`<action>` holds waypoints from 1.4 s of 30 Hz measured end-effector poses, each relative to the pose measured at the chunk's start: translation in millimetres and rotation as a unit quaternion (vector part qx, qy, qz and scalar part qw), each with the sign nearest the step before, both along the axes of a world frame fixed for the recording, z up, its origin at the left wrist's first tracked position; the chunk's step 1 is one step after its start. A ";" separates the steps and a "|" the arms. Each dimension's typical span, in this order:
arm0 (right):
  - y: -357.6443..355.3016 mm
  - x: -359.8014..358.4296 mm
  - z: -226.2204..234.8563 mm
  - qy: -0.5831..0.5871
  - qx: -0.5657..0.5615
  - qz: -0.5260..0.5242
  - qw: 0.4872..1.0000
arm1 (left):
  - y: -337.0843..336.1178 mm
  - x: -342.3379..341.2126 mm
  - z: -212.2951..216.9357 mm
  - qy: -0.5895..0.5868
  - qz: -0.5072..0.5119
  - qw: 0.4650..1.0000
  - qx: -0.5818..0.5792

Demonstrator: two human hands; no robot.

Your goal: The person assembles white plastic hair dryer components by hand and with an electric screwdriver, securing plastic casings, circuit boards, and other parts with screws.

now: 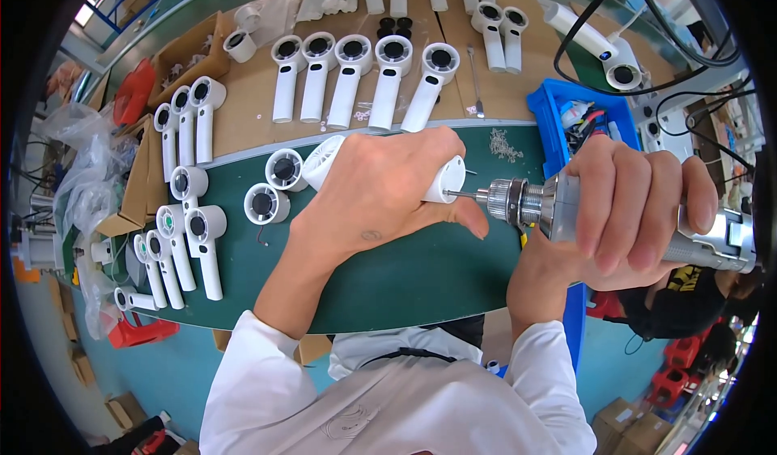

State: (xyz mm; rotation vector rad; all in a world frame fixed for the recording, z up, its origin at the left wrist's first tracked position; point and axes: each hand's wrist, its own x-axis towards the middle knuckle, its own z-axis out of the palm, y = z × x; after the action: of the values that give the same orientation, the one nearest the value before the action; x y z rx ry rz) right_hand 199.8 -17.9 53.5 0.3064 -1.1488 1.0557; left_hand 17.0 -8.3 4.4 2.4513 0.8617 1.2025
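My left hand (380, 176) is wrapped round a white handheld fan (446, 181), which lies on its side above the green mat. Its round head (321, 160) shows past the knuckles on the left, and the handle's flat end faces right. In my right hand (631, 208) is a silver electric screwdriver (526, 202), held level with its fingers closed round the body. The thin bit meets the handle's end; whether a screw sits at its tip I cannot tell. Two loose round fan heads (267, 203) lie on the mat left of my left hand.
Several white fans (353, 82) lie in rows on cardboard at the back, with more (207, 253) at the left. Small screws (505, 145) are heaped near a blue bin (552, 127) of parts. Black cables (591, 18) hang at upper right. A thin metal tool (475, 82) lies behind.
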 end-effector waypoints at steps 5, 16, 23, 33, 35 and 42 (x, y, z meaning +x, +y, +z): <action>-10.3 -0.4 6.9 -0.002 -0.038 0.006 0.999 | -3.4 -1.4 2.5 0.007 0.014 1.000 0.021; -4.5 -16.5 0.6 0.044 -0.032 0.001 0.999 | -3.5 -8.5 8.8 0.050 0.017 0.998 0.016; -2.3 -22.3 -2.7 0.061 -0.002 -0.015 0.998 | -3.5 -9.3 8.7 0.068 0.019 0.998 0.003; -11.0 -11.8 11.3 0.031 -0.003 0.011 0.999 | -8.7 3.1 10.2 0.041 0.005 0.999 0.001; -15.1 3.4 11.1 0.005 0.026 0.010 1.000 | -13.2 6.7 5.6 0.059 0.016 0.998 -0.034; -50.6 148.3 -14.7 -0.062 -0.307 -0.327 0.892 | -29.9 0.6 25.2 -0.079 -0.069 0.968 -0.229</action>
State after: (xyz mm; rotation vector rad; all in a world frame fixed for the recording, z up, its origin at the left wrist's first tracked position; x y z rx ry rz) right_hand 348.1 -68.5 38.8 -0.6246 -0.8673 0.7759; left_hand 17.6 -38.3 29.5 1.9831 0.8012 0.9996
